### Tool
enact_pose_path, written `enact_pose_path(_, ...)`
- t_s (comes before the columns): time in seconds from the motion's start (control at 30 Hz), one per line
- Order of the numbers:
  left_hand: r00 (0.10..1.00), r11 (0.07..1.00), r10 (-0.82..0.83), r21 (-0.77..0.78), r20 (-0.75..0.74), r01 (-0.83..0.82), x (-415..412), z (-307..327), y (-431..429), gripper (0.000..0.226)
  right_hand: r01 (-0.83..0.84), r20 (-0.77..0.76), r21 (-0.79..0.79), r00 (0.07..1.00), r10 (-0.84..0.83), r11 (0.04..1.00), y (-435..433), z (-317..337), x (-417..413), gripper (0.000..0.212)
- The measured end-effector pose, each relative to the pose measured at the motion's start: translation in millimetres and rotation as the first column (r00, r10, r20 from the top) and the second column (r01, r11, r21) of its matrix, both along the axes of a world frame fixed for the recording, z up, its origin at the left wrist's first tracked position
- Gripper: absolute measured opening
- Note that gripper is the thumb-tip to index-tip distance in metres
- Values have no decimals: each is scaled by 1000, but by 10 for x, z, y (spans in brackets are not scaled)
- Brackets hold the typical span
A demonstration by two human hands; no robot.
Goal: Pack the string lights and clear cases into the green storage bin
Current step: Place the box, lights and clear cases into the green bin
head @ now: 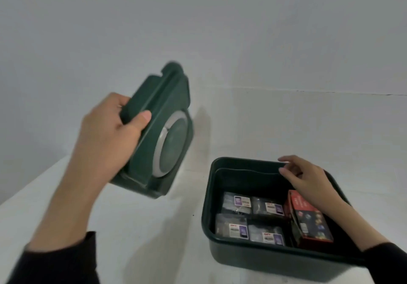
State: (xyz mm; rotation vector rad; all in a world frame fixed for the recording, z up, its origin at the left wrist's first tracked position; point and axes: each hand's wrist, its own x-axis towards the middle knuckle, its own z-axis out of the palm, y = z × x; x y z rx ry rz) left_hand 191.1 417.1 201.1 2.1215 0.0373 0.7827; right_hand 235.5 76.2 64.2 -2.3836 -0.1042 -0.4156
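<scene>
The green storage bin [275,261] stands open on the white surface [143,228], at the lower right of the view. Inside, four clear cases [233,228] with white and purple labels lie flat on its floor in two rows of two, close together. Just to their right a red box of string lights [310,219] stands on edge along the bin's right wall.

The right hand [308,178] reaches over the box to the bin's far rim, where its thumb and forefinger pinch the edge; the other fingers are loosely bent behind them.

Well to the left of the bin, the left hand [110,134] holds the dark green lid [158,98] in the air above the surface, tilted steeply. Its fingers are wrapped round one edge, with the thumb pressed on the face turned toward the camera. That face carries a grey ring [161,138] around a round green centre. The lid is slightly blurred.

Both arms wear black sleeves [59,261]. A plain pale wall [198,30] rises behind the surface.
</scene>
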Motion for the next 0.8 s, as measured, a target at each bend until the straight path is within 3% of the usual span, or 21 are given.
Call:
enact_pose_path(0.1, 955, 880, -258, -370, 149, 296, -137, 281, -105, 6, -38, 60, 238, 998, 24, 971, 21, 362, -117, 33)
enact_pose_path(0.23, 912, 708, -318, -574, 260, 411, -166, 366, -301, 21, -53, 29, 418, 999, 45, 907, -140, 663, -243, 65)
enact_pose_path(0.37, 875, 452, -456, -804, 164, 386, -34, 45, -551, 14, -82, -22, 541, 994, 111, 837, -210, 721, -407, 72)
enact_pose_path(0.43, 823, 312, -560, -897, 92, 313, 36, -230, -664, 19, -43, -8, 580, 998, 59, 814, -330, 648, -496, 76)
enact_pose_path(0.53, 762, 203, -647, -964, -1, 171, 88, -659, -755, 25, -2, -47, 733, 997, 53, 680, -566, 500, -634, 88)
enact_pose_path(0.6, 736, 259, -670, -960, -98, 108, 69, -941, -833, 27, 22, -103, 778, 990, 93, 628, -647, 360, -698, 83)
enact_pose_path(0.63, 739, 392, -647, -913, -185, 115, 55, -1062, -877, 29, 62, -144, 783, 986, 83, 619, -667, 276, -720, 77)
enact_pose_path(0.7, 775, 735, -502, -661, -384, 149, 79, -1227, -959, 35, 167, -228, 792, 973, 30, 587, -686, 130, -761, 60)
enact_pose_path(0.73, 792, 830, -415, -543, -448, 129, 98, -1277, -975, 39, 215, -272, 784, 962, 11, 582, -695, 78, -766, 53)
enact_pose_path(0.8, 763, 869, -365, -490, -534, 73, 102, -1289, -1000, 40, 263, -333, 749, 943, 2, 608, -685, 51, -794, 40)
